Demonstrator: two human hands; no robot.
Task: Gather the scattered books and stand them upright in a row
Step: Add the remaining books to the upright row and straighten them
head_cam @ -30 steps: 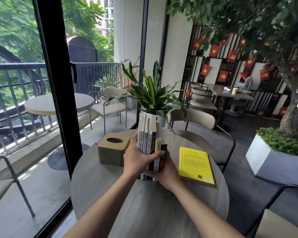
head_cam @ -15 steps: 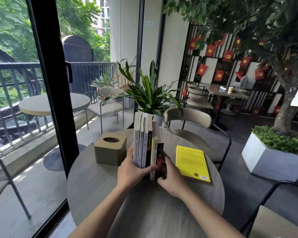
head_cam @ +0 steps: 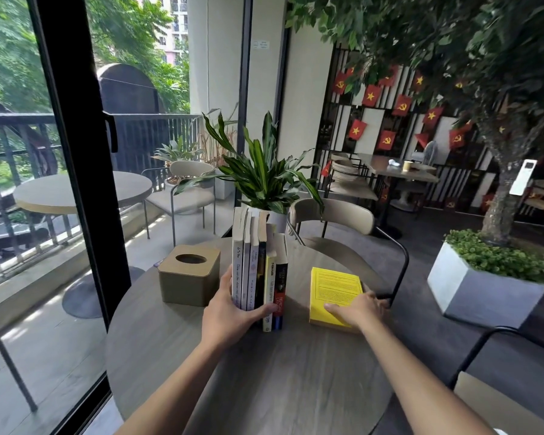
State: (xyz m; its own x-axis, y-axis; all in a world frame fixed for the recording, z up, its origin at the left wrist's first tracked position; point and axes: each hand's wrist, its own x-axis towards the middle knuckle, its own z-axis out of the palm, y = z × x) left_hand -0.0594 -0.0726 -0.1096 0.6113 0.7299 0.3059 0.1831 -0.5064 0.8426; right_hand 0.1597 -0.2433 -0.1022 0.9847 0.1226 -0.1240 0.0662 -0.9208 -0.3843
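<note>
Several books (head_cam: 259, 268) stand upright in a row, spines toward me, on the round grey wooden table (head_cam: 264, 381). My left hand (head_cam: 230, 312) is wrapped around the near bottom of the row, thumb across the spines. To the right a yellow book (head_cam: 333, 288) lies flat on the table. My right hand (head_cam: 357, 310) rests on that book's near right corner, thumb on the cover and fingers curled over its right edge.
A tan square tissue box (head_cam: 189, 274) sits left of the row. Behind the books stands a potted plant (head_cam: 261, 177) and a beige chair (head_cam: 333, 221). A glass door frame (head_cam: 76, 183) is on the left, a white planter (head_cam: 484, 284) on the right.
My right hand left the right side of the standing row and moved right onto the yellow book. My left hand stayed on the row.
</note>
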